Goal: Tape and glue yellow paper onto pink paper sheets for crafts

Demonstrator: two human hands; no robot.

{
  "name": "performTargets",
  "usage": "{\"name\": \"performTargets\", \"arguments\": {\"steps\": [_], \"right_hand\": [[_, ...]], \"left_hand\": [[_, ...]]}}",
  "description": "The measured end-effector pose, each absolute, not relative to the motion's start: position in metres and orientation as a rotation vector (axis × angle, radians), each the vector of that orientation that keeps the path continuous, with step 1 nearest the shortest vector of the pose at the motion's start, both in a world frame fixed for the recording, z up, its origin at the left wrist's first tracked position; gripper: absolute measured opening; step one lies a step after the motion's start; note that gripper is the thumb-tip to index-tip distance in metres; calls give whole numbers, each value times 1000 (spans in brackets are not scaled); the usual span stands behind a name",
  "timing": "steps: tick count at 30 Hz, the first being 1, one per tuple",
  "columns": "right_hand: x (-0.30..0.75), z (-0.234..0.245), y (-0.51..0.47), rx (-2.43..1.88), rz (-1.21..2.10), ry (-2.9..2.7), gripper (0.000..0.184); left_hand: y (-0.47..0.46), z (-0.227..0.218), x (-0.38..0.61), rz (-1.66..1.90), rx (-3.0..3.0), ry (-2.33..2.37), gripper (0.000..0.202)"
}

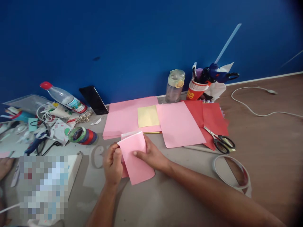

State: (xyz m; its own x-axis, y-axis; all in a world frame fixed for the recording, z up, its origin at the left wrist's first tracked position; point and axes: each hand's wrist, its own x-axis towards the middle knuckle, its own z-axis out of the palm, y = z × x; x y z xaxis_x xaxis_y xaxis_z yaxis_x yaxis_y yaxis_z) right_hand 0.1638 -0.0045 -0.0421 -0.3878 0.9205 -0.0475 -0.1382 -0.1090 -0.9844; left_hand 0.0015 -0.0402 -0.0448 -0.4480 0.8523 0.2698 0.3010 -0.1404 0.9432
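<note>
A folded piece of pink paper is held up in front of me, with a white strip along its top edge. My left hand pinches its left side near the top corner, thumb over curled fingers. On the other side my right hand grips the paper, thumb on the front face and fingers behind. Part of the paper's back layer shows between my hands. Just beyond lie large pink sheets, a small yellow sheet and another pink sheet.
Scissors rest on red paper at right, near a large tape roll. A clear bottle and a red cup stand by the blue wall. Left are a phone, tape rolls and another person's hand.
</note>
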Motion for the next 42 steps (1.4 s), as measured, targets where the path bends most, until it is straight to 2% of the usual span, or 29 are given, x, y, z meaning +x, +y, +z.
{"name": "performTargets", "arguments": {"steps": [12,14,17,20,23,27,31,37,42], "right_hand": [[167,-38,-4,-961,1622,-1455,53],[168,-41,-9,-1018,1408,-1545,59],[170,-44,-17,-1056,849,-1666,68],[170,-43,-22,-912,584,-1722,55],[167,-41,-26,-800,683,-1781,37],[161,-37,-29,-797,835,-1737,23],[159,-34,-30,-824,938,-1601,20],[160,-32,-32,-819,973,-1634,29],[159,-31,-29,-884,1170,-1483,16]], "left_hand": [[-40,-33,0,1538,1139,1760,27],[-40,-31,-1,1541,1158,1782,24],[-40,-27,-1,1549,1174,1827,21],[-40,-24,2,1537,1194,1853,19],[-43,-24,8,1487,1233,1798,18],[-46,-26,16,1421,1287,1656,17],[-48,-24,20,1386,1312,1561,16],[-50,-26,22,1349,1282,1384,17],[-51,-28,24,1382,1172,1329,19]]}}
